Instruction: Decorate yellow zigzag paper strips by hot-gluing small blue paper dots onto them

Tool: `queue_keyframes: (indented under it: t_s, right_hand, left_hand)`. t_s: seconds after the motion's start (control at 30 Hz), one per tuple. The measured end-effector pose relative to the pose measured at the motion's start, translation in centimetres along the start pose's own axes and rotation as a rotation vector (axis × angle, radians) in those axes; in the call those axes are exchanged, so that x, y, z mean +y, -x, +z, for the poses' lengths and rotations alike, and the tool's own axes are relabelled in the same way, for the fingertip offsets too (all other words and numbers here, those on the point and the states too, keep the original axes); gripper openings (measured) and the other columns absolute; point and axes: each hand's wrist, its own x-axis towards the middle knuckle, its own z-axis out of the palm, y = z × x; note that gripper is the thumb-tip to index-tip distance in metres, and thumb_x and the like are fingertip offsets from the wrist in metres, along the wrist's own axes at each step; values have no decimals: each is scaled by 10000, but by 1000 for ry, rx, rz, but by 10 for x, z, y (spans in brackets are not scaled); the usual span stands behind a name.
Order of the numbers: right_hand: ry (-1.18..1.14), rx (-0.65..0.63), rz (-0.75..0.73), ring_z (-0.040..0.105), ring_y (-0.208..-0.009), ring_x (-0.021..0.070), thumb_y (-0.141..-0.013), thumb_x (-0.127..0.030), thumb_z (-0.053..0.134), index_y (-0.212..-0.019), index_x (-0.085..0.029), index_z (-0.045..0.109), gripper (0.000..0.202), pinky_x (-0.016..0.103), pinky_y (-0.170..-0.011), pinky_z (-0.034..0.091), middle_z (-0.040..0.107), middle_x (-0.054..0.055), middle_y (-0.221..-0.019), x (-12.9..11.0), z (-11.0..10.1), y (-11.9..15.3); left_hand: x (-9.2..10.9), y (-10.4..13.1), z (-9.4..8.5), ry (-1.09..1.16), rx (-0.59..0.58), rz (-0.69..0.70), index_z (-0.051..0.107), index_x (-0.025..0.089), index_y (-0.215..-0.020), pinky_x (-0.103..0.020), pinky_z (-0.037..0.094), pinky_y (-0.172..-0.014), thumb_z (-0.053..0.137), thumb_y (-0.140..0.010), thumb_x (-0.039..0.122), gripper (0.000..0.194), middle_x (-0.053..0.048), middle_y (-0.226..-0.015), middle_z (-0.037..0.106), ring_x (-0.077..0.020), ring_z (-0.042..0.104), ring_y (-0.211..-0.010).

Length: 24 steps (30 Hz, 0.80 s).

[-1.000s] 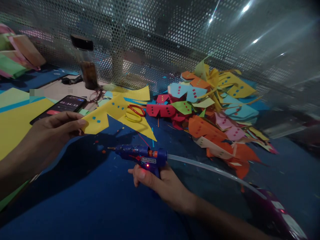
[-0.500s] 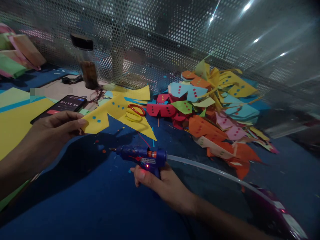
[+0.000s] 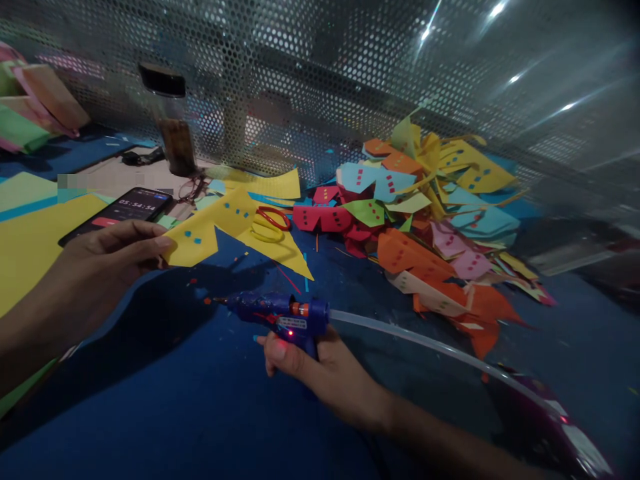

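Between the thumb and fingers of my left hand [image 3: 117, 250] is the end of a yellow paper cutout [image 3: 193, 250], with small blue squares stuck on it. My right hand [image 3: 310, 367] is wrapped round the grip of a blue hot glue gun [image 3: 263, 310], its red light lit and its nozzle pointing left. A long clear glue stick [image 3: 400, 330] runs out of the gun's back toward the lower right. The nozzle is below the paper, apart from it. Scissors with red and yellow handles [image 3: 267, 232] lie by the cutout's far part; their blades are hidden.
A heap of coloured paper cutouts [image 3: 410, 253] lies to the right. Behind the left hand are a phone [image 3: 135, 207], a dark-capped jar [image 3: 177, 143] and glasses [image 3: 193, 189]. Yellow sheets [image 3: 35, 267] lie at left. A perforated metal panel [image 3: 280, 100] stands at the back.
My right hand has shifted slightly left with the glue gun. My left hand and the yellow cutout have stayed nearly still.
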Motion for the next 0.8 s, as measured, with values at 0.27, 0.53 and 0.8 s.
queue_keyframes:
  t_s: [0.27,0.53,0.8]
  right_hand:
    - [-32,-7,-56,631,-827,177,-904,-688,651,-762,-206,635,502,440,-1039,516,596,-1,-776,0,-3,-1]
    - [20,-26,6,677,-851,205,-847,-771,646,-780,-225,625,551,377,-831,575,654,29,-842,1,4,0]
    - [31,11,-35,663,-844,193,-883,-741,631,-766,-212,635,542,411,-935,552,634,19,-804,3,-2,0]
  left_hand:
    - [1,2,-1,-15,-27,6,756,208,-692,-97,538,-561,903,-561,262,204,13,-700,643,-105,584,-671]
    - [-1,0,-2,-1,-24,10,769,206,-712,-117,520,-553,875,-611,221,147,7,-691,654,-106,587,-661]
    - [1,1,-2,1,-29,12,762,212,-687,-104,535,-548,892,-574,229,174,12,-683,652,-105,593,-652]
